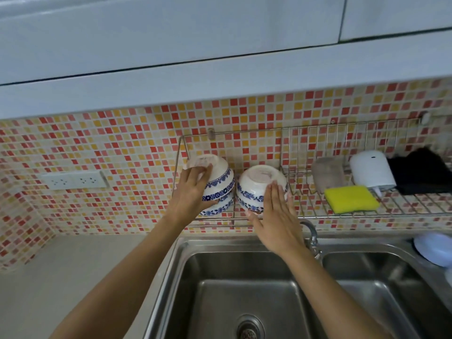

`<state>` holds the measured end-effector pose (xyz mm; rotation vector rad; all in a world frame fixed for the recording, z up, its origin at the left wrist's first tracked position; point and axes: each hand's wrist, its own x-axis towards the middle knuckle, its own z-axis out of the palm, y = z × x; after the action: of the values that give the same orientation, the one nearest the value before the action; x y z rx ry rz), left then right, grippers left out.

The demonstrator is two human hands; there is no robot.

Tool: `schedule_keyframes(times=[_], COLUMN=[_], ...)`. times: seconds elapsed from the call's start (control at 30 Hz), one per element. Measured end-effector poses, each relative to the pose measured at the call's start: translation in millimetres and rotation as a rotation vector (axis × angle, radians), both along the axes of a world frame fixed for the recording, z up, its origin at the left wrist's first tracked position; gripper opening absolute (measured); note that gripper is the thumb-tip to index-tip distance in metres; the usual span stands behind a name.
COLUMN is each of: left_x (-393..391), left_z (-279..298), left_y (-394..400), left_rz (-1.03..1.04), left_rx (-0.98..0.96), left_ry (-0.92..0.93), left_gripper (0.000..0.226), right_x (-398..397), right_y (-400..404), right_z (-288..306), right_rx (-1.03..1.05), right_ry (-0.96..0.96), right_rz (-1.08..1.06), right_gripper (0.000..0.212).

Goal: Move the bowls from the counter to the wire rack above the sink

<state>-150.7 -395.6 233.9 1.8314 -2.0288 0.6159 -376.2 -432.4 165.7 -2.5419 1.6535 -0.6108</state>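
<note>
White bowls with blue flowered bands sit upside down on the wire rack (305,211) above the sink (244,277). Left hand (189,194) fingers clamp the stacked bowls (217,184); right hand (276,216) lies with straight, closed fingers flat against the second bowl (256,189).

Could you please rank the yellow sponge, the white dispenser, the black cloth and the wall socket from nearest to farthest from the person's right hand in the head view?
From the right hand:
1. Yellow sponge, just to its right on the wire rack.
2. White dispenser, farther right, behind the sponge.
3. Black cloth, at the rack's right end.
4. Wall socket, far left, past the bowls.
</note>
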Motion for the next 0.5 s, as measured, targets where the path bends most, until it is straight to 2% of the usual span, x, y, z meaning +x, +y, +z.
schedule_keyframes(times=[0.23, 0.5], left_x=[7, 9], left_z=[-10, -21], left_y=[-12, -23], left_rz=[0.01, 0.006], left_rx=[0.068, 0.099], left_ry=[-0.026, 0.071], left_gripper=[0.099, 0.102], right_x=[-1, -1], right_y=[2, 1], right_z=[1, -1], right_rx=[-0.007, -0.021], right_ry=[-0.007, -0.008], right_rz=[0.004, 0.01], right_gripper=[0.088, 0.085])
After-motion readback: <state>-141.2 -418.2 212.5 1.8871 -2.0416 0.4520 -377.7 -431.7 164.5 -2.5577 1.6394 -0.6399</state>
